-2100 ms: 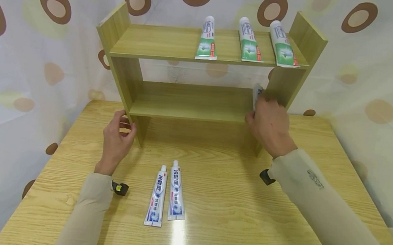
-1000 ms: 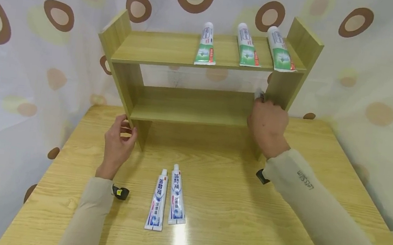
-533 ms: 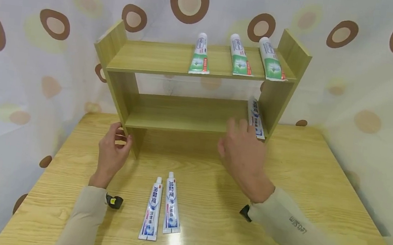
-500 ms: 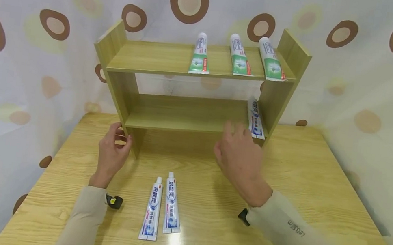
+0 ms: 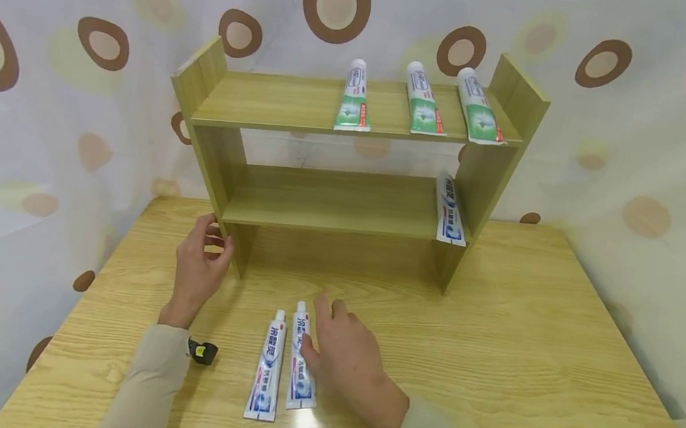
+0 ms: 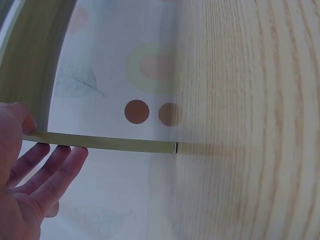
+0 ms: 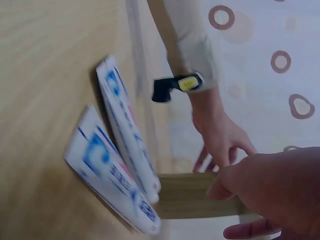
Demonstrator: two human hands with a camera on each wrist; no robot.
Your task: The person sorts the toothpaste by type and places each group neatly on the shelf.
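My left hand [image 5: 201,268] pinches the lower left side panel [image 6: 115,143] of the wooden shelf [image 5: 331,202], thumb on one face and fingers on the other. Two white-and-blue toothpaste tubes lie on the table, the left tube [image 5: 266,369] and the right tube [image 5: 300,380], caps toward the shelf. Over the right tube's edge hovers my right hand [image 5: 353,362], fingers parted and loosely bent, holding nothing. In the right wrist view its thumb and fingers are spread apart, beyond the caps. Another blue toothpaste tube [image 5: 451,213] lies at the right end of the middle shelf.
On the top shelf lie three green-and-white toothpaste tubes: one near the middle [image 5: 355,98], one further right [image 5: 425,103] and one by the right end panel [image 5: 481,109]. A patterned curtain [image 5: 93,155] hangs behind the wooden table [image 5: 494,347].
The right hand has let go of a blue tube at the middle shelf's right end, then moved down and left to the tubes on the table. The left hand keeps its grip.
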